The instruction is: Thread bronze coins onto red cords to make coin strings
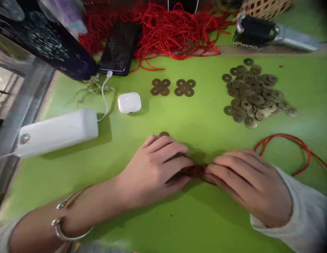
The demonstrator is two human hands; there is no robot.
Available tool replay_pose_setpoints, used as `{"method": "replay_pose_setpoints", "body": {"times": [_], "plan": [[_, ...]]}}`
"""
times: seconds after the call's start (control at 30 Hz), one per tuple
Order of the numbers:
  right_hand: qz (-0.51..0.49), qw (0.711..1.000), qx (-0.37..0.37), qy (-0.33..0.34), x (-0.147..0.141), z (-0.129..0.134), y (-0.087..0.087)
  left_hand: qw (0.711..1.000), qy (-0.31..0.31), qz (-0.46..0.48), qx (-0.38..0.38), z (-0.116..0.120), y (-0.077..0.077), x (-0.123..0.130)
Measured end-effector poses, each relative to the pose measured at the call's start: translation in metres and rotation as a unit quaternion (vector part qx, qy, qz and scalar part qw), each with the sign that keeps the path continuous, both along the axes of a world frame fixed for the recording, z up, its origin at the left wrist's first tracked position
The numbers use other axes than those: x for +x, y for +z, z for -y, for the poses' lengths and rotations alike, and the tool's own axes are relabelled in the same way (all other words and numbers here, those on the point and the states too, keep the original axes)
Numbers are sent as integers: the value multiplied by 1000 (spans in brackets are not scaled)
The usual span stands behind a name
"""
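Near the middle of the green table, my left hand (155, 168) is closed with thumb and fingers on bronze holed coins (188, 171), which its fingers partly cover. My right hand (248, 182) pinches a red cord (204, 172) just to the right of those coins. The cord runs into the coins, and its long end loops out on the table beyond my right wrist. Another coin (164, 134) shows behind my left knuckles. Farther back lie two flat clusters of coins, a left cluster (160, 86) and a right cluster (185, 88), each with coins arranged around a centre.
A heap of loose coins (251, 93) lies at right. Behind are tangled red cords (174, 30), a phone (120, 49), a hairbrush (274, 33) and a woven basket (266, 7). A white earbud case (129, 102), a white power strip (59, 131) and a dark bottle (47, 42) stand left.
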State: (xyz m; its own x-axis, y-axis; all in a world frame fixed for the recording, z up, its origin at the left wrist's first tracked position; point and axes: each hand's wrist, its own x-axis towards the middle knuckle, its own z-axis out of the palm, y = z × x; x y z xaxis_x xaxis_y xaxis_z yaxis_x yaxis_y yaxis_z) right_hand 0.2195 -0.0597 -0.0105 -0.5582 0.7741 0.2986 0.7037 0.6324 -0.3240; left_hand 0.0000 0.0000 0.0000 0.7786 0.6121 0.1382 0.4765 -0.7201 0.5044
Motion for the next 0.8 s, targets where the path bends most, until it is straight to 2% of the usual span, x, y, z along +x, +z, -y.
{"method": "replay_pose_setpoints", "body": {"times": [0.13, 0.33, 0.57, 0.8], "plan": [[1, 1000, -1, 4, 0, -2, -1, 1000, 3, -5, 20, 2, 4, 0], [6, 1000, 2, 0, -1, -2, 0, 1000, -13, -5, -1, 4, 5, 1], [7, 1000, -1, -6, -1, -2, 0, 1000, 18, -5, 18, 3, 1, -1], [4, 1000, 2, -4, -1, -1, -1, 1000, -8, 8, 25, 7, 3, 7]]}}
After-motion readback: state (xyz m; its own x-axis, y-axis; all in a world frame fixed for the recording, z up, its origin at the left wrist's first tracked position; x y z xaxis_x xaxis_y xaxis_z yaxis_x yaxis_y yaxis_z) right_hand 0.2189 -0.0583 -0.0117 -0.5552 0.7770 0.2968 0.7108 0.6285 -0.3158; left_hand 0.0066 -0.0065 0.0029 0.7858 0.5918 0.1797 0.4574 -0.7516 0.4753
